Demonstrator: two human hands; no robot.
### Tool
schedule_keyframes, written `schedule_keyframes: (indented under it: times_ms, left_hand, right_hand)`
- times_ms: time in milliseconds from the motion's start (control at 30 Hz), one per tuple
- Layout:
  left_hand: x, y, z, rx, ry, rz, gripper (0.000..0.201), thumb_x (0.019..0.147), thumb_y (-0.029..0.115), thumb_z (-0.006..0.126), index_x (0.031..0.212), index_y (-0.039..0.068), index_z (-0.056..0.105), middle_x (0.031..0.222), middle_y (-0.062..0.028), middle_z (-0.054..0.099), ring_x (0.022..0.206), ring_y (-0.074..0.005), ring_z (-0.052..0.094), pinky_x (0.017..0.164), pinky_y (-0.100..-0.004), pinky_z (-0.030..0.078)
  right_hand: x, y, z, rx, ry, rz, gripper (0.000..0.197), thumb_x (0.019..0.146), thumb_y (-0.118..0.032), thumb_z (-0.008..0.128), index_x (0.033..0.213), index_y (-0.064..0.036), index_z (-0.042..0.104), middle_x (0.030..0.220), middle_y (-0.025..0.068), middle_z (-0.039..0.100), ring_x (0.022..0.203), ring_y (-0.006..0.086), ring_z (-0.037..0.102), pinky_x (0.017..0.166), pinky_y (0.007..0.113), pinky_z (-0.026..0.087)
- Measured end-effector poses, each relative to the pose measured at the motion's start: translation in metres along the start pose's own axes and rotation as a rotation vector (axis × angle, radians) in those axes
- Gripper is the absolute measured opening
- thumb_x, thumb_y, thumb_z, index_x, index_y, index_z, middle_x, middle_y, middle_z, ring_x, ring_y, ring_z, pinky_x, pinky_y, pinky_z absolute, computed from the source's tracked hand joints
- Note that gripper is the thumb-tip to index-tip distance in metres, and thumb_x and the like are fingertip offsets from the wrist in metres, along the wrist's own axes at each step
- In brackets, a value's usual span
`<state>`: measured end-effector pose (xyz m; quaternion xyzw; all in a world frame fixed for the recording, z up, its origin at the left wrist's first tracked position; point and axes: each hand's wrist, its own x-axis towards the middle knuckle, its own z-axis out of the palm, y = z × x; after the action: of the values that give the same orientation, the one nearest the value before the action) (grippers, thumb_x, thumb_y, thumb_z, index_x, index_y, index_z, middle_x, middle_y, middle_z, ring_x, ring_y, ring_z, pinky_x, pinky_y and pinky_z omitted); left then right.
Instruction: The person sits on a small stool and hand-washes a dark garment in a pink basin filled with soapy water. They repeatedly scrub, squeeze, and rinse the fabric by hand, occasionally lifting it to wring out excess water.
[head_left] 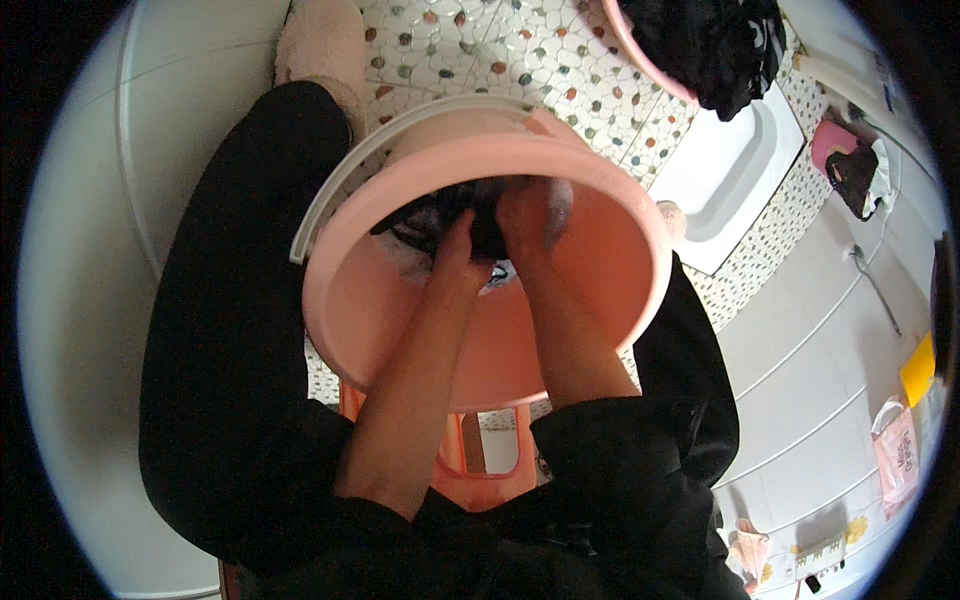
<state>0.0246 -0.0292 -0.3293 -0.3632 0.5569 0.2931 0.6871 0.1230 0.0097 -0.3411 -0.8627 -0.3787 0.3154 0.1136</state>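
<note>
Bucket [318, 290] stands between the legs [225, 300], apparently to steady it for both hands; black cloth [488, 236] lies inside, toward the far wall; left hand [458, 250] grasps the cloth; right hand [524, 212] meets it, fingers hidden, grip uncertain.

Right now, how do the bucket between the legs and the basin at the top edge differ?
The bucket is mostly in view; the basin is cut off by the picture's top edge. Dark cloth lies down inside the bucket, whereas dark clothes heap over the basin's rim. The left hand and right hand reach into the bucket, while no hand shows at the basin. Both are pink and hold something dark.
</note>
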Motion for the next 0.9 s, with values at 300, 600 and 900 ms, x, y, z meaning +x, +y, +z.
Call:
schedule_keyframes:
  times_ms: [300, 600, 900]
  left_hand:
    - [-0.021, 0.015, -0.035, 0.266, -0.173, 0.107, 0.040, 0.101, 0.028, 0.048, 0.135, 0.009, 0.052, 0.137, -0.0137, 0.055, 0.123, -0.0321, 0.052, 0.108, -0.0457, 0.043]
    - [-0.003, -0.012, -0.008, 0.044, 0.005, 0.020, 0.045, 0.101, 0.035, 0.050, 0.135, 0.006, 0.048, 0.132, -0.0142, 0.054, 0.121, -0.0269, 0.052, 0.104, -0.0414, 0.045]
    - [-0.003, 0.003, -0.021, 0.082, -0.113, 0.021, 0.042, 0.100, 0.032, 0.052, 0.131, 0.004, 0.052, 0.134, -0.0129, 0.054, 0.120, -0.0279, 0.052, 0.102, -0.0413, 0.046]
  right_hand:
    - [-0.117, -0.045, -0.041, -0.025, -0.023, -0.302, 0.027, 0.091, -0.022, 0.062, 0.100, 0.0026, 0.061, 0.097, 0.0226, 0.062, 0.095, 0.0398, 0.057, 0.086, 0.048, 0.045]
    - [-0.020, -0.011, -0.021, 0.107, -0.208, 0.083, 0.043, 0.093, -0.032, 0.058, 0.120, 0.0007, 0.059, 0.127, 0.0288, 0.055, 0.126, 0.0417, 0.047, 0.107, 0.052, 0.035]
    - [-0.099, -0.048, -0.037, -0.001, -0.177, -0.041, 0.040, 0.091, -0.033, 0.061, 0.105, 0.0034, 0.066, 0.110, 0.0322, 0.060, 0.103, 0.0442, 0.058, 0.089, 0.050, 0.046]
